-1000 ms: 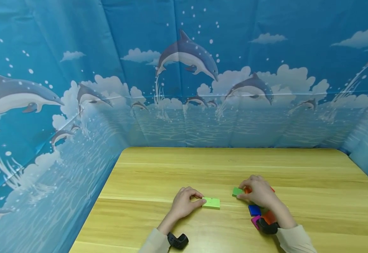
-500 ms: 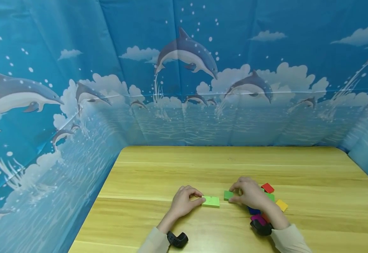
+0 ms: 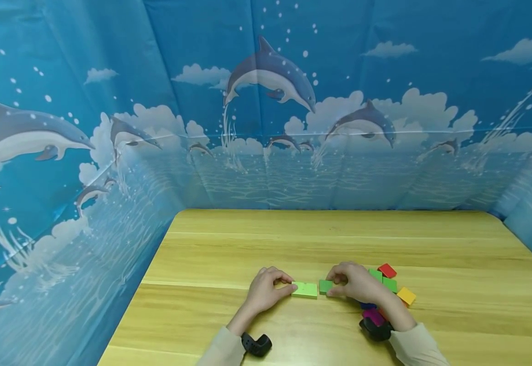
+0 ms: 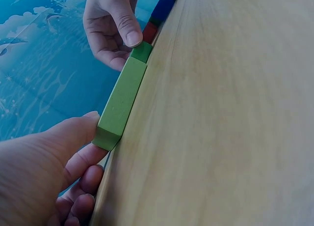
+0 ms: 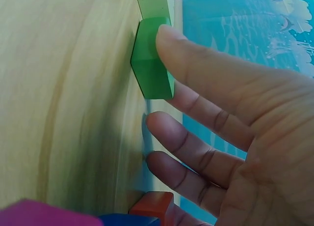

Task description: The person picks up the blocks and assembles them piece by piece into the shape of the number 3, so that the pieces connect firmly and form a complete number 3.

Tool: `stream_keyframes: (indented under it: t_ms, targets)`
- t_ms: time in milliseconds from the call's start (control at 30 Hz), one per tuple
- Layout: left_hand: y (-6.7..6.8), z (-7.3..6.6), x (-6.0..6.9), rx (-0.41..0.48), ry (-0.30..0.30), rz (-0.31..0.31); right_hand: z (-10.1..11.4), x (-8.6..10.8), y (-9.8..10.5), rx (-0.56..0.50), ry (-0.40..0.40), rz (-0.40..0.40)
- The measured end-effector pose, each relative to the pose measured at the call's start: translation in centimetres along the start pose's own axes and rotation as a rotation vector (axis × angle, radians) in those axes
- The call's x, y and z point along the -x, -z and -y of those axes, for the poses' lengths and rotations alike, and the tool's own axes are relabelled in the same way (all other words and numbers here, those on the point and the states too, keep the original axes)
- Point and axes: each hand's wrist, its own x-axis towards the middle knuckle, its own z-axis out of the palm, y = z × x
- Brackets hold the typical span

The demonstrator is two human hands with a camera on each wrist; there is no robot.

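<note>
A light green block lies on the table, its left end pinched between thumb and finger of my left hand. My right hand pinches a darker green block just to its right, with a narrow gap between the two in the head view. In the left wrist view the light green block runs up toward the darker one. In the right wrist view my thumb lies on the darker block, and the other fingers are loosely bent.
Right of and below my right hand lie several coloured blocks: red, green, yellow and magenta, with a blue one partly hidden. A dolphin-print curtain stands behind the wooden table.
My right hand has moved left with the darker green block, close to the light green one. Red, green and yellow blocks have come into fuller view. My left hand has stayed nearly still.
</note>
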Motion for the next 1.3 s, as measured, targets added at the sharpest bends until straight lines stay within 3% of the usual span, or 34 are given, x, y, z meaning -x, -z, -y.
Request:
stream_keyframes:
  t_ms: [467,1300]
  targets:
    - [0.03,0.03,0.07,-0.001,-0.011,-0.006,0.39,-0.03,0.05,-0.023,-0.005,0.037]
    - [0.02,-0.12,0.02,-0.008,-0.020,-0.027,0.83,0.01,-0.17,0.012,0.025,0.020]
